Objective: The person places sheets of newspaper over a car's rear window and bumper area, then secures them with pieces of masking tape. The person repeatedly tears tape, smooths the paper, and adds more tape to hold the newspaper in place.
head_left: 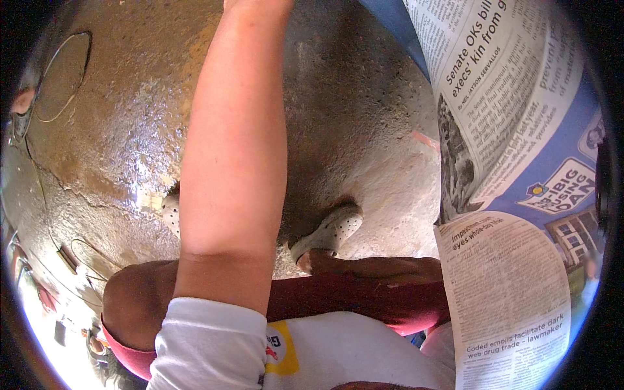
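Observation:
My left arm (234, 149), in a short white sleeve (208, 338), stretches from the lower edge up to the top edge. The picture cuts it off around the wrist, so the hand and whatever it may hold are outside the view. My right hand does not show. Large newspaper sheets (507, 279) fill the right side close to me, curved and overlapping, with text, photos and a blue printed band. Part of something blue (400, 32) appears behind their upper edge.
Below is a rough, partly wet concrete floor (364, 149). My maroon shorts (364, 299) and a perforated grey clog (331, 227) are at lower middle. A thin looped cable (90, 49) lies at far left. A reddish strip (426, 140) is near the newspaper.

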Demonstrator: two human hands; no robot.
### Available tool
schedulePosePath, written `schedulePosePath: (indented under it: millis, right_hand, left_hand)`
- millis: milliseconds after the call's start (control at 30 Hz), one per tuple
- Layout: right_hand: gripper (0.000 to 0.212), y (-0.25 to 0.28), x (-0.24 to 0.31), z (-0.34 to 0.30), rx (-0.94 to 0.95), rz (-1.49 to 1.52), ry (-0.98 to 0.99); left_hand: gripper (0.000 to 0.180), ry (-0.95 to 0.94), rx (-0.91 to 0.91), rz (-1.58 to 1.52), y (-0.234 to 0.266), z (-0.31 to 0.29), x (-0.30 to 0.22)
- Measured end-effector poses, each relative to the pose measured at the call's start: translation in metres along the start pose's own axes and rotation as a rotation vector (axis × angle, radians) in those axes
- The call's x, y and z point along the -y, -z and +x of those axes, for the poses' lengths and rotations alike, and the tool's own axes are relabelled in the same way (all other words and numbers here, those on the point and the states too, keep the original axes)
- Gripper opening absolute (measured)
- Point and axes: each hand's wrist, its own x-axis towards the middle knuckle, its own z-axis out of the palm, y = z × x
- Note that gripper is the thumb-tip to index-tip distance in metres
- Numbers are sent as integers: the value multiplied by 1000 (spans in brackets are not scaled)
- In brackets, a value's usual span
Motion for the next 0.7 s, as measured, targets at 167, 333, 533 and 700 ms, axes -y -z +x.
schedulePosePath:
  millis: [167, 333, 533, 700]
  right_hand:
    - [24, -4, 4, 5, 19, -6, 7]
    - [24, -11, -12, 2, 19, 30, -2]
    - [24, -19, -17, 3, 32, 72, -4]
    - [23, -21, -12, -1, 55, 90, 1]
  left_hand:
    - [24, 23, -69, -28, -6, -8, 6]
    - [42, 43, -101, -221, -29, -65, 6]
    - [64, 21, 156, -860, -58, -193, -91]
    - [115, -60, 260, -1369, -30, -194, -191]
